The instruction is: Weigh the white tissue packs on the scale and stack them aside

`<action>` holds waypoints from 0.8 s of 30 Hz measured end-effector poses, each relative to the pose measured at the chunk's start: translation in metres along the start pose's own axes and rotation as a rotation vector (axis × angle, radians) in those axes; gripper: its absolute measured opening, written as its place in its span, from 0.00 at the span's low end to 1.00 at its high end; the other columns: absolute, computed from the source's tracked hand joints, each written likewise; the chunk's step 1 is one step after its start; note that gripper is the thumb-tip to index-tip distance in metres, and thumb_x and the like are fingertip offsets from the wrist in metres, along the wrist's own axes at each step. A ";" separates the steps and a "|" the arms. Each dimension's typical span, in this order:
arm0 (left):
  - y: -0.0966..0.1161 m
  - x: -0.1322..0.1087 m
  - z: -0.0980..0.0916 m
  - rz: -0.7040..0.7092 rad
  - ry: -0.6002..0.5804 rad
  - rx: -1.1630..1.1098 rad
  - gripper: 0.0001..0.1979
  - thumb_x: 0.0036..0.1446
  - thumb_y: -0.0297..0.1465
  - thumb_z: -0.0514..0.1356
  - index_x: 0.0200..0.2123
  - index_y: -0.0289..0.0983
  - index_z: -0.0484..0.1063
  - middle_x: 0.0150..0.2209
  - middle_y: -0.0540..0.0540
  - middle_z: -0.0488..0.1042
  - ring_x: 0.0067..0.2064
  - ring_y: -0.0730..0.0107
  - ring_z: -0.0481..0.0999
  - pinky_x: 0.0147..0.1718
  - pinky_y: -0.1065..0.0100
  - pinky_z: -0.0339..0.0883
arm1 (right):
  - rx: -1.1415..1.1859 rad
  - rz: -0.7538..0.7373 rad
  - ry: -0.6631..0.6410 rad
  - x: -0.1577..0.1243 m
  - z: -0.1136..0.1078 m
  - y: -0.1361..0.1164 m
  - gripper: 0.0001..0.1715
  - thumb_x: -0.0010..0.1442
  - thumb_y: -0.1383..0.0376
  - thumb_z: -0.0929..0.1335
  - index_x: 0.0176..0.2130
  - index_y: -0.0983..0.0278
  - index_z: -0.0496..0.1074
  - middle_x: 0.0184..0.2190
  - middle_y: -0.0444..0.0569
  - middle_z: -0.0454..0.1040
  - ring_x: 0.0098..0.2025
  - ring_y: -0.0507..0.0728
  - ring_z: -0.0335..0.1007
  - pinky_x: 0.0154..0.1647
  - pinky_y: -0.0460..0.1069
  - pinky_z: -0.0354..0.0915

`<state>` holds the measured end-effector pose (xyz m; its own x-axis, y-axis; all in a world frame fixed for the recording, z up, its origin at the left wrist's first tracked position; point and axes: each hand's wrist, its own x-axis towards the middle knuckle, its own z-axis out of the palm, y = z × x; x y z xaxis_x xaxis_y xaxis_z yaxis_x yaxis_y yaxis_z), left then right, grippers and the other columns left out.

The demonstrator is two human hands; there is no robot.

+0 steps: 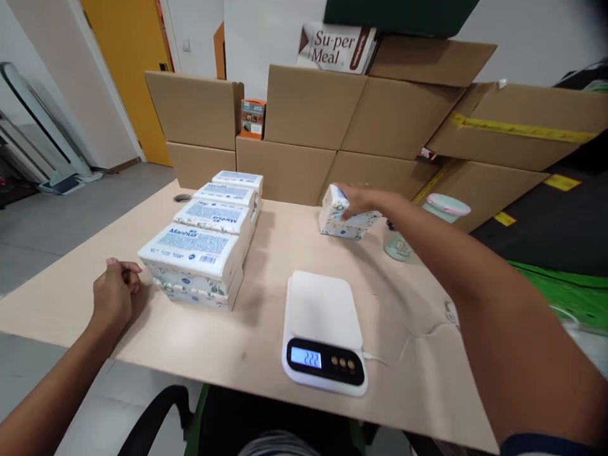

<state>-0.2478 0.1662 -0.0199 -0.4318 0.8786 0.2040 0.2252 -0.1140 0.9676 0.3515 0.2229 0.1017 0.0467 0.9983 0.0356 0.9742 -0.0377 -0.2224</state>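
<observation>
My right hand [357, 201] reaches to the far side of the table, wrapped over a white tissue pack [336, 201]. That pack sits on top of another tissue pack [342, 230]. With fingers curled and nothing visible in them, my left hand [114, 290] rests on the table just left of the nearest stack. Several printed tissue packs [192, 248] stand there in a row of stacks running away from me. Between the two groups, closer to me, lies a white kitchen scale [325, 307] with a bare plate and a lit display [306, 357] showing 222-like digits.
Cardboard boxes [289, 171] wall off the table's back. A greenish jar [399, 246] with a pale lid stands under my right forearm. A white cable [403, 348] runs right from the scale. A tape roll [182, 198] lies at the back left.
</observation>
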 end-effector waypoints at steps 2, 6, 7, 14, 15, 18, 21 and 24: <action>-0.005 0.003 0.003 0.043 0.008 -0.025 0.39 0.57 0.74 0.54 0.22 0.43 0.71 0.11 0.55 0.55 0.17 0.69 0.56 0.18 0.65 0.51 | -0.086 -0.109 -0.054 -0.044 -0.012 -0.023 0.79 0.48 0.47 0.84 0.83 0.60 0.50 0.78 0.65 0.64 0.79 0.83 0.57 0.78 0.74 0.60; -0.003 -0.004 0.010 0.067 0.080 -0.111 0.33 0.77 0.53 0.52 0.23 0.40 0.68 0.13 0.55 0.60 0.18 0.75 0.56 0.19 0.70 0.52 | -0.037 -0.431 -0.120 -0.151 -0.003 -0.082 0.74 0.55 0.40 0.79 0.84 0.54 0.46 0.74 0.58 0.68 0.73 0.79 0.66 0.72 0.69 0.67; 0.001 -0.011 0.011 0.090 0.096 -0.134 0.32 0.79 0.50 0.52 0.22 0.40 0.66 0.14 0.55 0.60 0.18 0.76 0.57 0.20 0.71 0.53 | -0.065 -0.469 -0.148 -0.174 0.006 -0.096 0.73 0.55 0.39 0.78 0.84 0.54 0.47 0.71 0.59 0.71 0.71 0.78 0.68 0.70 0.68 0.68; 0.038 -0.117 0.005 0.532 -0.158 -0.173 0.35 0.74 0.61 0.50 0.25 0.41 0.70 0.17 0.51 0.67 0.20 0.68 0.68 0.25 0.64 0.67 | -0.280 -0.345 -0.148 -0.235 0.071 -0.162 0.65 0.61 0.39 0.73 0.83 0.62 0.53 0.69 0.70 0.72 0.67 0.83 0.70 0.67 0.70 0.68; 0.043 -0.133 0.006 0.581 -0.254 -0.154 0.35 0.73 0.62 0.50 0.26 0.41 0.72 0.18 0.50 0.69 0.21 0.67 0.71 0.28 0.62 0.70 | -0.273 -0.321 -0.134 -0.236 0.075 -0.165 0.65 0.63 0.39 0.72 0.84 0.63 0.52 0.71 0.71 0.71 0.69 0.83 0.69 0.68 0.71 0.68; 0.061 -0.167 0.024 0.644 -0.557 -0.075 0.33 0.74 0.61 0.51 0.34 0.41 0.78 0.27 0.46 0.79 0.33 0.61 0.81 0.43 0.56 0.78 | -0.220 -0.300 -0.120 -0.239 0.081 -0.164 0.64 0.65 0.37 0.70 0.84 0.64 0.50 0.78 0.71 0.63 0.77 0.83 0.61 0.75 0.76 0.60; 0.071 -0.182 0.065 0.571 -0.873 -0.107 0.35 0.74 0.63 0.48 0.56 0.42 0.79 0.60 0.37 0.83 0.65 0.51 0.81 0.66 0.47 0.74 | -0.080 -0.317 -0.025 -0.242 0.084 -0.141 0.60 0.68 0.30 0.64 0.83 0.59 0.54 0.82 0.65 0.55 0.83 0.82 0.49 0.80 0.83 0.46; 0.067 -0.183 0.117 0.434 -1.051 -0.176 0.45 0.71 0.68 0.43 0.74 0.45 0.66 0.83 0.39 0.56 0.84 0.47 0.53 0.80 0.42 0.55 | 0.202 -0.340 0.234 -0.248 0.094 -0.106 0.53 0.73 0.28 0.53 0.81 0.52 0.58 0.82 0.59 0.59 0.84 0.77 0.50 0.81 0.83 0.43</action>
<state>-0.0512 0.0518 -0.0096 0.6125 0.6929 0.3804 0.0163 -0.4922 0.8704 0.2159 -0.0167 0.0253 -0.1965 0.9146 0.3533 0.8814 0.3227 -0.3449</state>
